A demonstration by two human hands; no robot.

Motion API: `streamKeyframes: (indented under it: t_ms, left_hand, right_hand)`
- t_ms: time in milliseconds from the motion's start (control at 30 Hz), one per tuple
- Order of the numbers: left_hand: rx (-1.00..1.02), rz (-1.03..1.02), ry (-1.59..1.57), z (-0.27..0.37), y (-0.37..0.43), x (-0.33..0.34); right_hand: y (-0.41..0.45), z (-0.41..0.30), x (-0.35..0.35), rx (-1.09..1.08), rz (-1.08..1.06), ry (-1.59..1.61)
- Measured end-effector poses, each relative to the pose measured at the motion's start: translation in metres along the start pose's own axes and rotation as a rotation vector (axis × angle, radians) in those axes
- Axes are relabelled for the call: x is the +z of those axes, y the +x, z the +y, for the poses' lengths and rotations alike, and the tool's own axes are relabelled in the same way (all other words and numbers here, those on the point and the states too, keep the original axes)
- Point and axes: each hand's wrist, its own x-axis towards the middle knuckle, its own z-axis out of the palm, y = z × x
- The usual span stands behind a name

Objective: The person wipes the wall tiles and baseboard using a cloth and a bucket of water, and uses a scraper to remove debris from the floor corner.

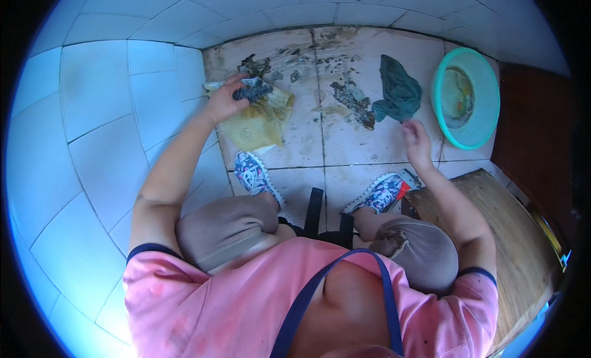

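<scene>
My left hand (226, 99) is closed around a dark, coarse scouring pad (252, 90), probably of wire. The pad is over a crumpled yellowish plastic bag or sheet (251, 127) on the tiled floor. My right hand (417, 138) has its fingers loosely curled and nothing seen in them. Just beyond its fingertips lies a dark green cloth (398, 90). Brown and black grime (353, 101) is spread over the floor tiles between the bag and the cloth.
A turquoise plastic basin (491, 99) with murky water stands at the right, partly tilted in view. Tiled walls (94, 81) rise at the left and far side. Near my right shoe are a scraper with a red part (402, 190) and a wooden board (498, 233).
</scene>
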Motion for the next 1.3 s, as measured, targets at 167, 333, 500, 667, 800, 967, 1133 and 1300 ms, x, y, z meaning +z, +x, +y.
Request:
streamKeyframes:
  t_ms: [167,333,500,667,800,967,1133,1300]
  left_hand:
    - [0.067,-0.129,0.048,0.024,-0.016,0.028]
    - [-0.049,-0.259,-0.137,0.041,-0.033,0.042]
    - [-0.474,-0.086,-0.225,0.019,-0.016,0.032]
    - [-0.614,0.114,-0.833,-0.003,0.002,0.028]
    - [-0.708,-0.173,-0.924,0.025,0.018,0.0]
    - [-0.918,-0.675,-0.997,0.054,0.003,0.012]
    - [-1.047,-0.64,-1.202,0.089,0.008,0.059]
    - [-0.869,-0.621,-1.131,0.095,0.02,0.043]
  right_hand:
    - [0.094,-0.048,0.007,-0.46,-0.083,-0.802]
    - [0.041,-0.012,0.023,0.031,-0.288,-0.554]
    - [0.005,-0.012,0.084,0.055,-0.251,-0.321]
    - [0.081,-0.067,0.165,-0.091,-0.059,-0.118]
    - [0.133,-0.111,0.176,-0.114,-0.004,0.001]
    - [0.1,-0.139,0.106,-0.051,-0.374,0.028]
    - [0.031,-0.093,0.062,0.077,-0.563,-0.104]
    - [0.006,-0.025,0.118,-1.11,-0.733,-0.324]
